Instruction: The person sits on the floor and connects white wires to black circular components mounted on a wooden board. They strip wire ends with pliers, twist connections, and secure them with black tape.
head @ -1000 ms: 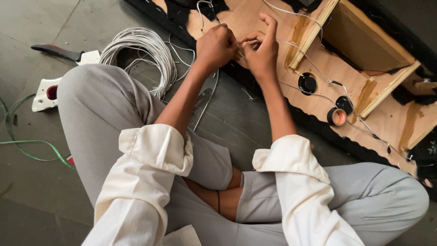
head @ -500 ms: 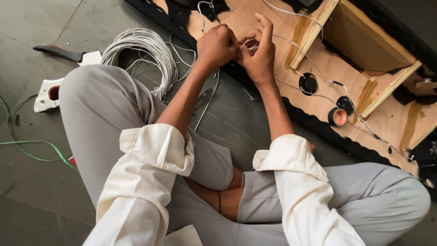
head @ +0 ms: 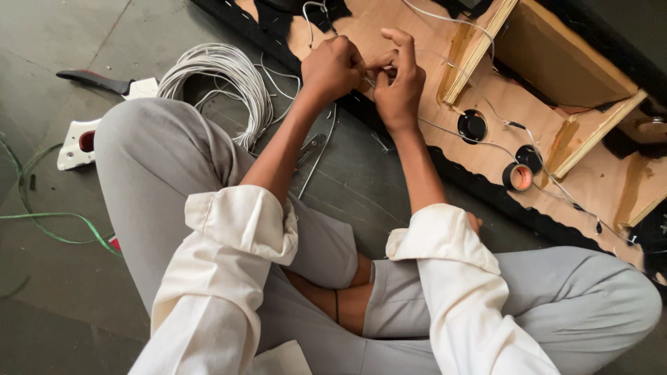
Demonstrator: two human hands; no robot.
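The person sits cross-legged on the grey floor, both forearms stretched toward twelve o'clock, cream sleeves rolled back above the elbows. The left hand (head: pixel 332 66) is curled into a tight fist and the right hand (head: pixel 399 80) sits just beside it at its three o'clock, knuckles nearly touching, forefinger crooked upward; between them they pinch a thin white wire (head: pixel 445 128), which runs away from the right hand toward four o'clock across the plywood panel (head: pixel 604 180). How the fingertips lie on the wire is too small to make out, but both hands are closed narrow around it. On the panel, at about four o'clock from the hands, lie a black round fitting (head: pixel 472 125) and, further out, a roll of tape (head: pixel 518 177) with an orange core, near the wire's run. A wooden box frame (head: pixel 556 62) stands at the panel's two o'clock side. At nine o'clock from the hands a coil of white cable (head: pixel 222 76) rests on the floor beside the raised left knee, with a white plastic piece (head: pixel 78 144) and a loose green cord (head: pixel 55 229) further out toward eight o'clock.
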